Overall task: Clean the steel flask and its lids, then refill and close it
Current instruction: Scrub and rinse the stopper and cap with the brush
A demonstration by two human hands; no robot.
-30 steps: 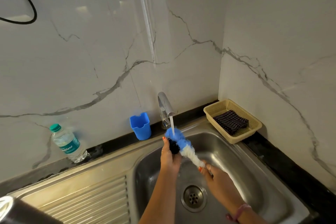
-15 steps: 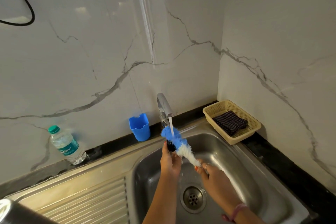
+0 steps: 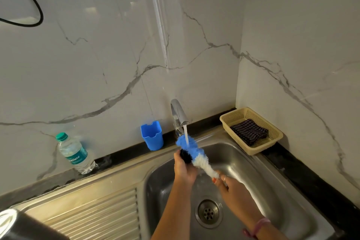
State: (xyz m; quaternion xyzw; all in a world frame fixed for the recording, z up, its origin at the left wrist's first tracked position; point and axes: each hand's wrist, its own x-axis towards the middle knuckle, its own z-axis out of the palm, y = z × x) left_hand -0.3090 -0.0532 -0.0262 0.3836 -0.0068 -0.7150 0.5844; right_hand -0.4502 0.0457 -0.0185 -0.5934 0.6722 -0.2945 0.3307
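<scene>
Gripping a small black lid point(image 3: 184, 156) over the sink point(image 3: 259, 169), the left hand point(image 3: 183, 167) curls its fingers round it. The right hand point(image 3: 231, 187) pinches the bottle brush point(image 3: 196, 155) by its stem, blue bristles under the tap point(image 3: 178, 114) water. A dark steel flask point(image 3: 23, 226) lies on the drainboard, bottom left.

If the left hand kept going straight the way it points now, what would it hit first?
Probably the tap. The left hand, gripping a black lid against the brush, points up toward the back wall, with the tap base directly ahead. Depth is unclear.
</scene>
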